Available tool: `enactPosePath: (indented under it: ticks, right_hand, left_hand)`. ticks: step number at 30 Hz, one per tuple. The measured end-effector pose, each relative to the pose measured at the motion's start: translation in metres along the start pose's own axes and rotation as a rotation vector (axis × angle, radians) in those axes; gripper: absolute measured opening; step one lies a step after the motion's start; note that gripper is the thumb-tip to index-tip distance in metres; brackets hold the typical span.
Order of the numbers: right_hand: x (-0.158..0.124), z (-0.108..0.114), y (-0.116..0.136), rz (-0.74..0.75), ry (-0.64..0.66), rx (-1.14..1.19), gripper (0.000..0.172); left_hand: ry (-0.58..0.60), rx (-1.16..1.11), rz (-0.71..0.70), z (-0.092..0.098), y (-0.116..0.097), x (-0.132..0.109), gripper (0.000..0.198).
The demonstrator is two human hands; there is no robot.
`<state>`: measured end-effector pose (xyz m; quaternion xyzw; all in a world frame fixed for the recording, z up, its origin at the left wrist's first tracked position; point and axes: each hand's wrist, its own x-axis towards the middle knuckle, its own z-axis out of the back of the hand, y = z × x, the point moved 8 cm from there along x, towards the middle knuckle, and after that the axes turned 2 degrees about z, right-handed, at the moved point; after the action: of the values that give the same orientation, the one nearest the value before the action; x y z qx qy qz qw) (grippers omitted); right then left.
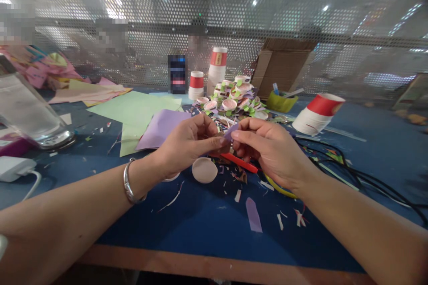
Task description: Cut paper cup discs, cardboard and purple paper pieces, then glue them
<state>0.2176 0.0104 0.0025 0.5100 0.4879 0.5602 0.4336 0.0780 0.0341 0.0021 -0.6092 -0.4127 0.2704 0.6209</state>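
Observation:
Between my two hands is a small strip of purple paper point(230, 132). My left hand point(192, 140) pinches one end of it, and my right hand point(264, 144) pinches the other. Just below them lies a red-handled tool point(242, 163), its far part hidden by my hands. A white paper disc point(204, 170) rests near my left hand, with part of another pale disc under that wrist. Nearer the table's front edge lies a purple paper piece point(254, 216) with one pointed end. A yellow curved band point(279, 187) shows below my right hand.
Beyond my hands is a pile of cut cup pieces point(230, 98) with green and purple paper. Stacked paper cups point(317, 113) lean at right by black cables point(351, 169). Purple sheets point(165, 127), green sheets point(123, 107) and a glass point(36, 107) are at left; paper scraps litter the table.

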Motion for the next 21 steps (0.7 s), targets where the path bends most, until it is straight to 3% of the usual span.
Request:
enactPosePath:
  ticks: [21]
  right_hand:
    - [-0.0010,-0.0075,0.0018,-0.012,0.095,-0.026,0.019]
  left_hand:
    - [0.029,0.064,-0.037,-0.0020,-0.0059,0.0004,0.021]
